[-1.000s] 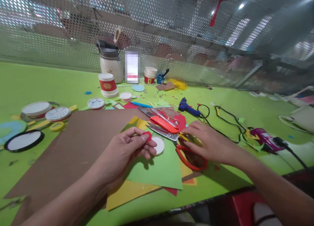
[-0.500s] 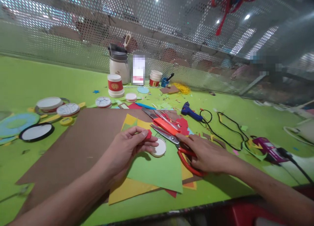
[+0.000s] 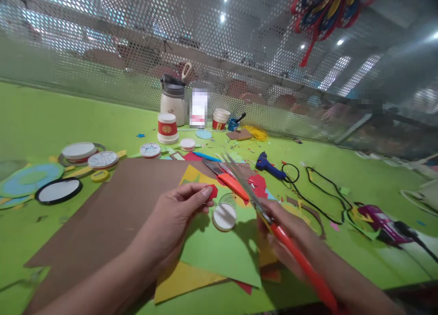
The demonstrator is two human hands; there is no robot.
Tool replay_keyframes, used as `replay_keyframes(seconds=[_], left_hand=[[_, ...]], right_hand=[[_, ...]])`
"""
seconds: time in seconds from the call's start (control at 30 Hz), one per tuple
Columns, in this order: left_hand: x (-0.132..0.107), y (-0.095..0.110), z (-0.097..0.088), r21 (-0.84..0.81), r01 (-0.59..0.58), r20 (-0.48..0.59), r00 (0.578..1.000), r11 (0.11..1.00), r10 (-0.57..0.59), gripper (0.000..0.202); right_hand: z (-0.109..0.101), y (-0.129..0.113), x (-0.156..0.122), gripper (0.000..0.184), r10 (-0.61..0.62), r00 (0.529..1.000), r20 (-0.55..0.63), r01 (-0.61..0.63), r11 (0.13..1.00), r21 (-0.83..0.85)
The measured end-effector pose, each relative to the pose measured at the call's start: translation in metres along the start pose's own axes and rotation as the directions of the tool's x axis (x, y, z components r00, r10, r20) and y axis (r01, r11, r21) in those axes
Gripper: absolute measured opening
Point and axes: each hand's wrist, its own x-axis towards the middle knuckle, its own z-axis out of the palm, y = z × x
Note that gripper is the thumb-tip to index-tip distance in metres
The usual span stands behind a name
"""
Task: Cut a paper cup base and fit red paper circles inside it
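Note:
My left hand [image 3: 174, 214] pinches a small red paper piece [image 3: 212, 191] between thumb and forefinger, above the brown card sheet [image 3: 112, 201]. My right hand [image 3: 290, 235] grips red-handled scissors [image 3: 273, 223], lifted off the table with the blades pointing up and away; hand and scissors are smeared by motion. A white round lid [image 3: 224, 216] lies on a green paper sheet [image 3: 222, 246] between my hands. A red-handled utility knife [image 3: 229, 178] lies just beyond.
Yellow and red paper sheets lie under the green one. A blue glue gun [image 3: 268, 163] with black cable [image 3: 321, 182] and a purple tool [image 3: 379, 219] sit to the right. Round lids [image 3: 78, 153] and rings lie left. Cups and a white jug [image 3: 172, 100] stand by the perforated metal screen.
My right hand has picked the scissors up from the table and raised them, blades swinging upward. My left hand keeps its hold on the red piece.

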Motion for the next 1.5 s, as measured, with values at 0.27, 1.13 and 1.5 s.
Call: replay_keyframes(seconds=[0.27,1.13,1.5], left_hand=[[0.003,-0.003,-0.001,-0.119,0.058,0.032,0.998,0.991,-0.054,0.011],[0.005,-0.001,-0.001,-0.101,0.067,0.013,0.998,0.993,-0.066,0.009],[-0.001,0.002,0.001,-0.178,0.036,0.004,0.999,0.983,-0.036,0.007]], right_hand=[[0.024,-0.002,0.013,0.041,0.025,0.998,0.053,-0.01,0.962,-0.274],[0.025,0.009,0.009,0.05,0.061,0.995,0.074,-0.04,0.966,-0.254],[0.028,-0.02,0.03,0.047,0.136,0.99,-0.026,-0.134,0.989,0.061]])
